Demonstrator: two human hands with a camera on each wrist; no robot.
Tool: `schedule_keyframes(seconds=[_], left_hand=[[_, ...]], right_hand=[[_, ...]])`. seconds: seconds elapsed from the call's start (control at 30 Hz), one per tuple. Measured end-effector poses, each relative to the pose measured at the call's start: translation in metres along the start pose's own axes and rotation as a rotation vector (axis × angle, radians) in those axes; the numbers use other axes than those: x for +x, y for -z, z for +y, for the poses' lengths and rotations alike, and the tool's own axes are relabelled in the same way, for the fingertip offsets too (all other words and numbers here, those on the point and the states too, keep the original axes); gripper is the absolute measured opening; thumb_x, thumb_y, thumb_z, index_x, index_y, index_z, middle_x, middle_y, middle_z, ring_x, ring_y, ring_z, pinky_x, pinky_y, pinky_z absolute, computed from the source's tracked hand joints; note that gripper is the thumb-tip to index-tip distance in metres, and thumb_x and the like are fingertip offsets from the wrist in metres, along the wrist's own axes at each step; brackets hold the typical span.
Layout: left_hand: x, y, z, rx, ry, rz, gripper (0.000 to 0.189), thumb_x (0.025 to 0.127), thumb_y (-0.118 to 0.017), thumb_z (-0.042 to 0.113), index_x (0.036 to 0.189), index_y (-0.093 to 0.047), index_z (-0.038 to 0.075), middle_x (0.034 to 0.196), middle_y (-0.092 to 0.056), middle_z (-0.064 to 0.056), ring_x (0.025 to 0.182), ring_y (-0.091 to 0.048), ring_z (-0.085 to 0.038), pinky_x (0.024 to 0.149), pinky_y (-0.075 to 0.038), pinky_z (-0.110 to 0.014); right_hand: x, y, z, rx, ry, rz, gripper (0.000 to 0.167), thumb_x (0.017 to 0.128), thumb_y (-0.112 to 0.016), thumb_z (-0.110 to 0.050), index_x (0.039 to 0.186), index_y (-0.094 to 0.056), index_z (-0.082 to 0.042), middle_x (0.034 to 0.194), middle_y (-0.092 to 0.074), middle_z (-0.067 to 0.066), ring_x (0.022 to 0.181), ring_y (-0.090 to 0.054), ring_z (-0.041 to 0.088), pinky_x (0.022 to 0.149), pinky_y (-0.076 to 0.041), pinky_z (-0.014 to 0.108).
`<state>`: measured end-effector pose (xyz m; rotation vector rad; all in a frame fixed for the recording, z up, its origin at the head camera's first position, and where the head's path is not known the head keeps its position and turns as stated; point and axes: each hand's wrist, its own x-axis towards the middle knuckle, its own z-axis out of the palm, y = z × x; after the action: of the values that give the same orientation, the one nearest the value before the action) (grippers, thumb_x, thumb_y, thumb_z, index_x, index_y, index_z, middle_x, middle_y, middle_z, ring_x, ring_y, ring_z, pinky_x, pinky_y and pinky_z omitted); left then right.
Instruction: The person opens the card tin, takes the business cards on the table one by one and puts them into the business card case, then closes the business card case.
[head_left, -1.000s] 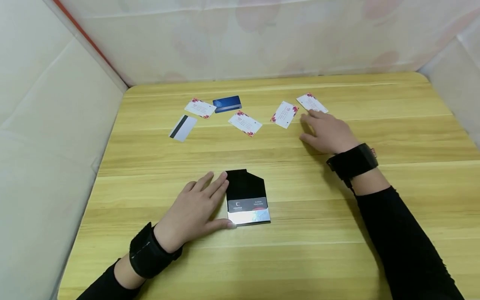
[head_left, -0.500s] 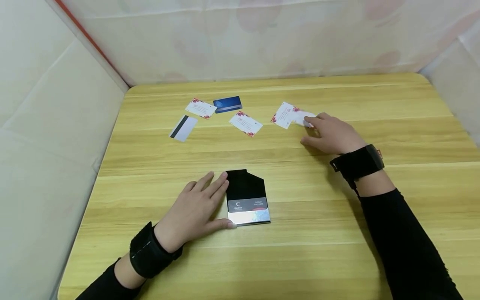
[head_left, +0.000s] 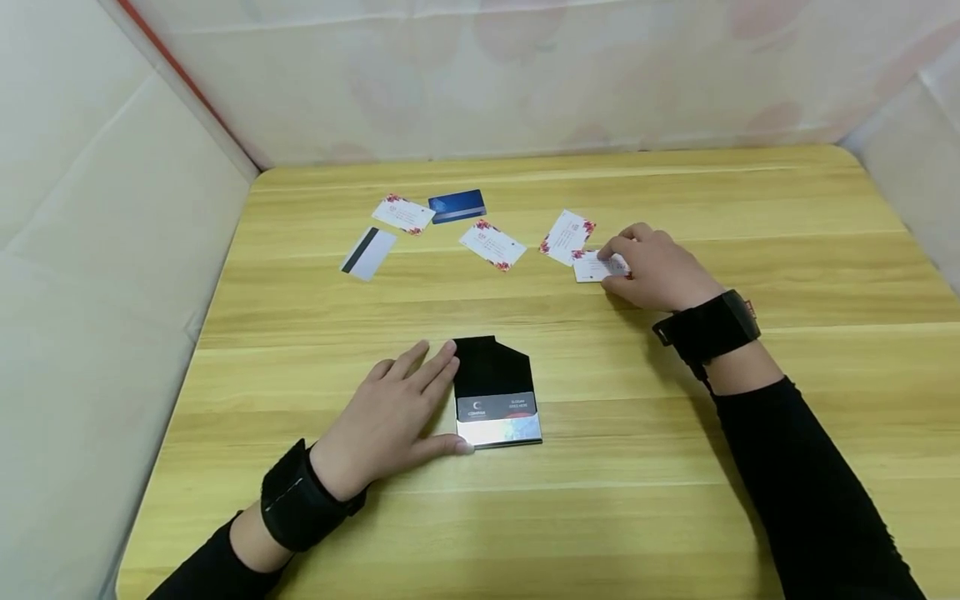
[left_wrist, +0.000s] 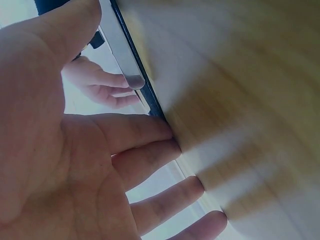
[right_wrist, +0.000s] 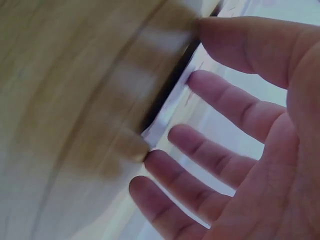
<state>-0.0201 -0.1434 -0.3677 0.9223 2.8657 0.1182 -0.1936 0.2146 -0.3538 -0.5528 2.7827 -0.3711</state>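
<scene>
Six loose cards on the table (head_left: 637, 500), plus a card holder (head_left: 491, 367) nearer the person, black flap laid back away from them, silver front, a grey printed card (head_left: 495, 407) sitting partly inside. From my end I read the left hand (head_left: 386, 421) as released: fingers nearly straight, fingertips at the holder's left edge, thumb at its near left corner. Right hand (head_left: 663, 271) is on the rightmost floral card (head_left: 588, 269): index fingertip on top, thumb at the near edge; whether it's pinching or just pressing, I can't tell, even on the right wrist view. That card lies flat or nearly so, its far left corner meeting the tilted floral card (head_left: 567, 236) beside it; overlap unclear to me. Leftward I get a middle floral card (head_left: 493, 245), then a blue card (head_left: 457, 206) meeting the far-left floral card (head_left: 403, 214) at one end, and a striped card (head_left: 368, 253) just nearer the person. I see black wristbands (head_left: 708, 329) on both wrists.
</scene>
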Motion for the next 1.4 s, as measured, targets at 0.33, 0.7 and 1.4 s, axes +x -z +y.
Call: schedule_keyframes(seconds=[0.33,0.7,1.4], left_hand=[[0.001,0.002,0.001,0.000,-0.001,-0.008,0.099,0.084,-0.052,0.079,0.151,-0.044,0.008,0.161,-0.035,-0.008,0.146,-0.033,-0.038,0.102,-0.043,-0.056],[0.001,0.001,0.000,0.010,-0.008,0.012,0.097,0.085,-0.052,0.078,0.151,-0.043,0.007,0.160,-0.035,-0.009,0.145,-0.034,-0.038,0.101,-0.043,-0.055],[0.000,0.002,0.000,-0.004,-0.005,0.008,0.099,0.084,-0.051,0.079,0.152,-0.042,0.007,0.161,-0.034,-0.009,0.146,-0.033,-0.038,0.103,-0.042,-0.055]], right_hand=[[0.003,0.000,0.001,-0.040,0.006,0.045,0.051,0.090,-0.071,-0.029,0.136,-0.057,-0.010,0.120,-0.054,0.018,0.095,-0.049,0.033,0.076,-0.044,0.046],[0.002,-0.001,-0.014,0.062,0.172,0.098,0.007,0.088,-0.072,-0.012,0.095,-0.072,-0.015,0.082,-0.061,0.003,0.076,-0.053,0.020,0.069,-0.042,0.036],[0.002,0.000,-0.014,0.146,0.122,-0.111,0.043,0.077,-0.086,-0.023,0.114,-0.065,-0.011,0.111,-0.060,0.012,0.100,-0.054,0.028,0.087,-0.044,0.043]])
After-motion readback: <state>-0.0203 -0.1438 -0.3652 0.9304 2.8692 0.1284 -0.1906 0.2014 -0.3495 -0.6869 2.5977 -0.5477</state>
